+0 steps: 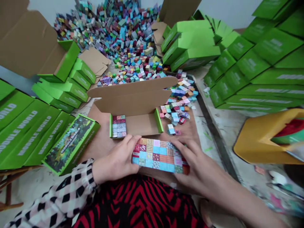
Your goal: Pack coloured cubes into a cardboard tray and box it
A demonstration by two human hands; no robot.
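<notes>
A block of small patterned cubes [156, 155], packed in neat rows, is held between my two hands near my lap. My left hand [118, 156] presses on its left end, fingers on the far side and thumb on the near side. On the right end, my right hand [194, 164] grips it the same way. Just beyond stands an open cardboard box [142, 123] with green sides, its brown lid raised at the back. Several cubes [119, 126] fill the left end of that box; bare cardboard shows in the rest.
Loose cubes [177, 114] lie right of the box, below a large heap [128, 34] at the back. Green boxes stand in stacks at left [26, 126] and right [266, 69]. A closed printed box [71, 142] lies at left, a yellow container [258, 136] at right.
</notes>
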